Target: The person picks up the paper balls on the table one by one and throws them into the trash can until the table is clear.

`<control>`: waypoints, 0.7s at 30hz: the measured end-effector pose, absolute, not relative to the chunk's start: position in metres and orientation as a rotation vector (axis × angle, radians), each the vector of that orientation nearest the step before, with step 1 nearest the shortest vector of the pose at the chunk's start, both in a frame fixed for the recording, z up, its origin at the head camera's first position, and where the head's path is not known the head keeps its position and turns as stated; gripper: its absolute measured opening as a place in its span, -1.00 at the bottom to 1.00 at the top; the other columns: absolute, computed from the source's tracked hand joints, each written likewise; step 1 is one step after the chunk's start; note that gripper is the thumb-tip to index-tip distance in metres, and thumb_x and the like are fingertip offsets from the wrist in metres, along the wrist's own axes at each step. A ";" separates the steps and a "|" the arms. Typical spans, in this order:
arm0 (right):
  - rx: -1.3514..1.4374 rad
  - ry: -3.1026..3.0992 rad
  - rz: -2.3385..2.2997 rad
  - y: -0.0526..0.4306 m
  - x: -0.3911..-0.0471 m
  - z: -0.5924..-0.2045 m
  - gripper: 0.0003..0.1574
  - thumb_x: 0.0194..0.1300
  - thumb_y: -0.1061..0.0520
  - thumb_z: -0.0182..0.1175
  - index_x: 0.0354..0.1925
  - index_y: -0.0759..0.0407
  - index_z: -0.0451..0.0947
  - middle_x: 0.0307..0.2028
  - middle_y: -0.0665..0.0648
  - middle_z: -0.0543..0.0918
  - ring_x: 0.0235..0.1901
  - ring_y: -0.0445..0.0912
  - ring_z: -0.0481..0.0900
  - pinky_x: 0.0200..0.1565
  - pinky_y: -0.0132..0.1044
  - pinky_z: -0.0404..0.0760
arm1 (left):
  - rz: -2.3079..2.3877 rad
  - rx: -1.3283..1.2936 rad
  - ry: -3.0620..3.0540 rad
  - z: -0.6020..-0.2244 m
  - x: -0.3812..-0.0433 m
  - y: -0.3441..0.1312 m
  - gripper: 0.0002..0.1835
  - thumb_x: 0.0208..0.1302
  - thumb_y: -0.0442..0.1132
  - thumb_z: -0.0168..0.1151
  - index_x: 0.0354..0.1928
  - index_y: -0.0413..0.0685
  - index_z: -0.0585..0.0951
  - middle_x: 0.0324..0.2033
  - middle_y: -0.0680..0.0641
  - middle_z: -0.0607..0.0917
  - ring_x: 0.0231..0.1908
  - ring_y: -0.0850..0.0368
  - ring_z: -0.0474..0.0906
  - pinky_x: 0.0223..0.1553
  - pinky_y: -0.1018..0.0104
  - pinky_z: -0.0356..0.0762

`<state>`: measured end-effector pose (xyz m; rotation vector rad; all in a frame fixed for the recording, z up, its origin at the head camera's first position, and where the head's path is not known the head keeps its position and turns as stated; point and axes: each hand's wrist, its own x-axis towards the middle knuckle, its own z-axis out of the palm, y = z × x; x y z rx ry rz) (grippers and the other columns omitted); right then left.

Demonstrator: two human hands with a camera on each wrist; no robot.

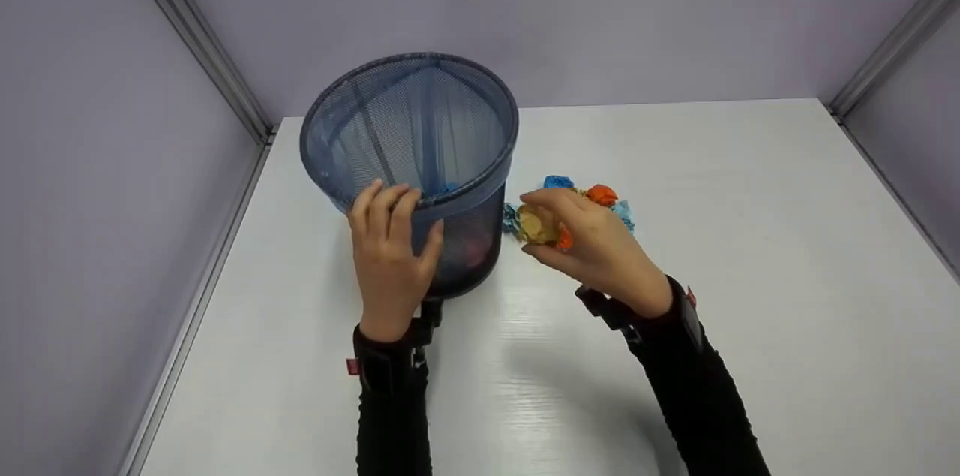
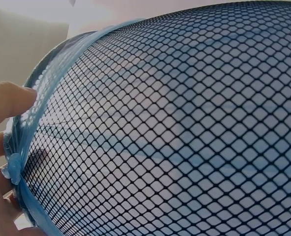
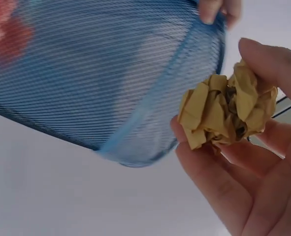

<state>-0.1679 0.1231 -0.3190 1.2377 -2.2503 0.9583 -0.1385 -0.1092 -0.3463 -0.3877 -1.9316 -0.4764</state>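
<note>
A black mesh wastebasket point(image 1: 491, 236) lined with a blue plastic bag point(image 1: 480, 194) stands left of centre on the white table. My left hand point(image 1: 388, 254) grips its near rim, fingers over the edge and thumb outside; the left wrist view shows the knotted bag point(image 2: 15, 167) beside those fingers. To the right of the basket, my right hand point(image 1: 596, 247) pinches a crumpled yellow paper ball point(image 3: 229, 108) between thumb and fingers. Through the mesh, a red-pink crumpled piece point(image 3: 10, 37) shows inside the basket. A blue piece point(image 1: 450, 188) is also visible in there.
Behind my right hand lie several more crumpled paper balls: a blue one point(image 1: 558, 181), an orange one point(image 1: 601, 194) and a light blue one point(image 1: 623, 214). Pale panels point(image 1: 600, 25) wall in the white table point(image 1: 750, 251) at the back and sides.
</note>
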 end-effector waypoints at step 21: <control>1.276 -1.978 1.057 0.050 -0.205 -0.271 -0.44 0.10 0.12 0.21 0.01 0.37 0.32 -0.10 0.25 0.45 -0.11 -0.08 0.45 -0.18 -0.42 0.49 | -0.470 -0.396 -1.948 -0.347 -0.138 -0.110 -0.61 -0.05 -0.28 0.29 -0.14 -0.25 0.45 -0.16 -0.22 0.46 0.05 -0.19 0.25 0.13 0.03 0.13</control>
